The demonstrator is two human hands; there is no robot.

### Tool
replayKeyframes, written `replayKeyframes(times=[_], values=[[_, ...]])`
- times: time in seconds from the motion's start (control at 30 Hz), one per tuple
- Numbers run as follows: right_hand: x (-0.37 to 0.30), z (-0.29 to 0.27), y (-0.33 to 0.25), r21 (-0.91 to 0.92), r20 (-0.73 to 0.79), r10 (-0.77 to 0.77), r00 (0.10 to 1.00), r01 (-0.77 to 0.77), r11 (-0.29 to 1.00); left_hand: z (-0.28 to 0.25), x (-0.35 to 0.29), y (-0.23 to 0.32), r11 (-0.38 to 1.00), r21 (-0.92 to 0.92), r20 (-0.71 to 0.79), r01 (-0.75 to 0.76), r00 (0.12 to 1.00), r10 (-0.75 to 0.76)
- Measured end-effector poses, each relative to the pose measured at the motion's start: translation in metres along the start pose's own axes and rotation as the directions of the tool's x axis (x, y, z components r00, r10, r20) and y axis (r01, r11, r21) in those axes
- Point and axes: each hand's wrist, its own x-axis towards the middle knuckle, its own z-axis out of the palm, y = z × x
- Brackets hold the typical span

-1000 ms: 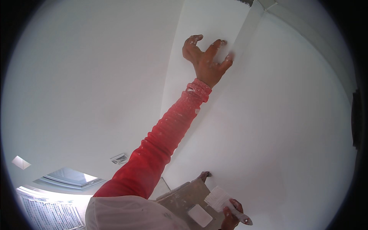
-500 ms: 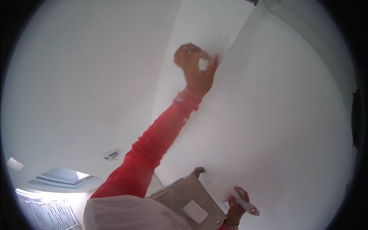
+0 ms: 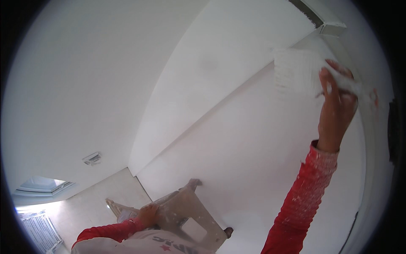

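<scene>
My right hand (image 3: 337, 91) is raised at the upper right, its fingers closed round the handle of a wide paintbrush (image 3: 298, 73). The brush's pale bristles lie close to the white surface, across the end of a long raised edge. Whether they touch it is hard to tell. Low on the left, my left hand (image 3: 147, 215) grips the edge of a beige ladder top (image 3: 205, 213) with a rectangular cutout, close to my body. White specks cover the right sleeve and the ladder top.
Smooth white surfaces (image 3: 237, 139) fill most of the view, divided by a long edge. At the top right, a dark gap (image 3: 308, 13) runs beside a box-shaped trim corner (image 3: 333, 28). A small ceiling fitting (image 3: 92, 158), a skylight (image 3: 44, 185) and a blind (image 3: 40, 230) are at the left.
My left hand has come down from the white surface to the ladder top. My right hand has risen from beside the ladder to the upper right with the paintbrush. The view has shifted.
</scene>
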Motion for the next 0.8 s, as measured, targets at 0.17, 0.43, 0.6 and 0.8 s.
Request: replayKeyframes(times=[0.17,0.43,0.6,0.8], values=[[0.034,0.028,0.016,-0.443,0.235,-0.114,0.965,0.211,0.871,0.016,-0.001,-0.015,0.972,-0.153,0.137,0.179,0.978,-0.158],[0.046,0.022,-0.007,-0.196,0.097,-0.122,0.988,0.139,0.971,0.010,0.017,-0.012,0.961,-0.143,0.241,0.238,0.950,-0.199],[0.046,0.028,-0.008,-0.360,0.148,-0.321,0.935,0.353,0.863,0.003,0.015,-0.011,0.956,-0.156,0.246,0.248,0.947,-0.205],[0.055,0.004,-0.011,-0.203,-0.060,-0.273,0.960,0.256,0.945,0.013,0.015,-0.015,0.954,-0.167,0.237,0.249,0.950,-0.206]])
